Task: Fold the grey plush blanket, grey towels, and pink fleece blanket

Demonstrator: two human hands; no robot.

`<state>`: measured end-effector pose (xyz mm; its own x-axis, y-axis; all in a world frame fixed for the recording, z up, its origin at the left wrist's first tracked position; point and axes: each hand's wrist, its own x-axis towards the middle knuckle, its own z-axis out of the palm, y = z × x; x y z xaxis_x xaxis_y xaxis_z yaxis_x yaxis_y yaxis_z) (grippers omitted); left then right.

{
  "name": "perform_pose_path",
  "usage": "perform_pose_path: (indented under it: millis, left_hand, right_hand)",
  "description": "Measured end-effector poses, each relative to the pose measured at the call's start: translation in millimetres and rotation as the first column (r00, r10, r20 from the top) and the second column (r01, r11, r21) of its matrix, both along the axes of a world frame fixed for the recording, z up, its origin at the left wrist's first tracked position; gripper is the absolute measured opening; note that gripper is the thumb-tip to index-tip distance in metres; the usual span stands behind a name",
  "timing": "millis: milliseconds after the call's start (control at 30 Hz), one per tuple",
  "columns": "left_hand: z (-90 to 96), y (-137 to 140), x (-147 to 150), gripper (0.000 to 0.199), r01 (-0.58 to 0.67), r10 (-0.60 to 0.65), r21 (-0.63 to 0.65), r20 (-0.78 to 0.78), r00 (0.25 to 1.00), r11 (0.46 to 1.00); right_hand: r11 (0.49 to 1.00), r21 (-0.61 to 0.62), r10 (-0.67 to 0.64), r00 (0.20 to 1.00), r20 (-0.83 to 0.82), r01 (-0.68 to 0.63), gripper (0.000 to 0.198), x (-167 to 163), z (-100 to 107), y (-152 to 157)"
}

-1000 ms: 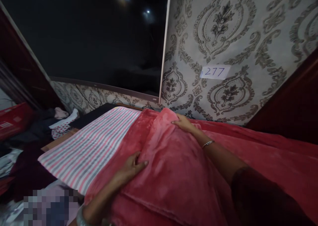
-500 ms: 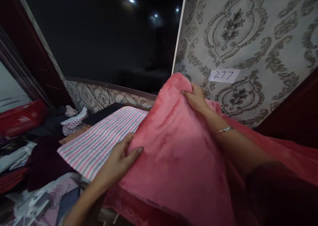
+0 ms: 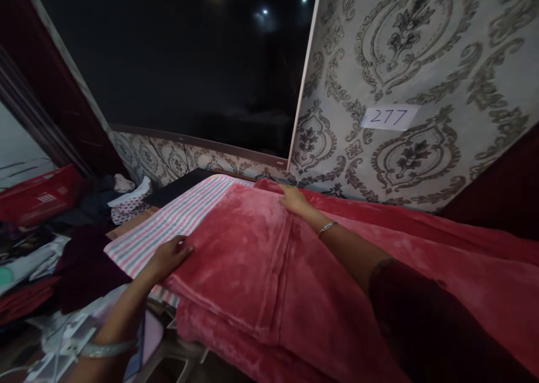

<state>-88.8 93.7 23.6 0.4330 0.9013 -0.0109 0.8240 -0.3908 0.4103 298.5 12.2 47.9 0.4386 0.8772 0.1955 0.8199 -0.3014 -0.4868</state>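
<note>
A red plush blanket (image 3: 236,242) lies with a folded flap over a striped pink, grey and white cloth (image 3: 168,231). At the flap's left edge is my left hand (image 3: 166,258), its thumb and fingers apart, touching the plush fabric near the stripes. My right hand (image 3: 295,199) is at the far side of the flap, fingers closed on the blanket close to its fold; the fingertips are partly hidden. The rest of the blanket spreads to the right beneath my right arm.
A large dark screen (image 3: 189,63) stands behind, beside patterned wallpaper with a paper label reading 277 (image 3: 389,117). To the left are a red bag (image 3: 42,195), dark clothes (image 3: 84,270) and a white power strip (image 3: 69,338). A stool (image 3: 168,363) shows below.
The blanket flap, held up between both hands before, is now laid down flat to the left over the striped cloth. Both hands have come down, the left one further left.
</note>
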Motion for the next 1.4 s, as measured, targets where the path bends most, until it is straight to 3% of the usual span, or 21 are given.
perform_pose_path:
  millis: [100,167,267,333,433,567,667,833,967,1100,1233,1400]
  left_hand:
    - [17.5,-9,22,0.055,0.056,-0.044,0.094,-0.121,0.992,0.994]
    - [29.2,-29,48,0.049,0.183,-0.168,0.187,-0.094,0.981,0.965]
    - [36.5,-82,93,0.035,0.447,-0.45,0.202,-0.031,0.892,0.872]
    - [33.9,-123,115,0.028,0.57,-0.564,0.121,-0.078,0.822,0.813]
    - [24.0,-172,128,0.043,0.62,-0.605,0.034,-0.178,0.776,0.784]
    - [12.8,-198,121,0.052,0.615,-0.592,0.002,-0.265,0.761,0.789]
    - [11.2,-200,116,0.058,0.633,-0.602,-0.003,-0.312,0.735,0.774]
    - [10.8,-195,110,0.068,0.633,-0.616,-0.045,-0.295,0.731,0.773]
    - [6.4,-192,105,0.048,0.686,-0.669,-0.028,-0.252,0.699,0.727]
    - [15.7,-182,108,0.03,0.731,-0.729,-0.011,-0.075,0.68,0.683]
    - [40.1,-150,136,0.041,0.66,-0.664,0.112,-0.002,0.747,0.743]
    - [57.9,-98,210,0.055,0.588,-0.568,0.134,-0.161,0.807,0.798]
  right_hand:
    - [0.995,-0.011,-0.104,0.99,-0.099,0.103,0.041,24,-4,-23]
    - [0.986,-0.026,-0.167,0.967,-0.192,0.165,0.033,31,-6,-35]
    - [0.976,-0.071,-0.216,0.906,-0.364,0.204,0.027,28,-12,-45]
    - [0.975,-0.098,-0.223,0.859,-0.46,0.2,0.027,20,-16,-48]
    - [0.973,-0.122,-0.232,0.816,-0.529,0.197,0.034,10,-23,-47]
    - [0.973,-0.11,-0.231,0.832,-0.505,0.204,0.054,5,-32,-42]
    - [0.978,-0.046,-0.201,0.88,-0.431,0.201,0.061,1,-36,-40]
    - [0.979,0.067,-0.167,0.94,-0.297,0.195,0.053,-6,-39,-42]
    - [0.981,0.058,-0.167,0.961,-0.221,0.184,0.05,-6,-41,-48]
    - [0.988,0.06,-0.137,0.982,-0.134,0.146,0.046,-9,-39,-60]
    - [0.994,0.07,-0.079,0.996,-0.028,0.081,0.052,-14,-43,-98]
    - [0.995,0.052,-0.086,0.993,0.08,0.082,0.05,6,-51,-179]
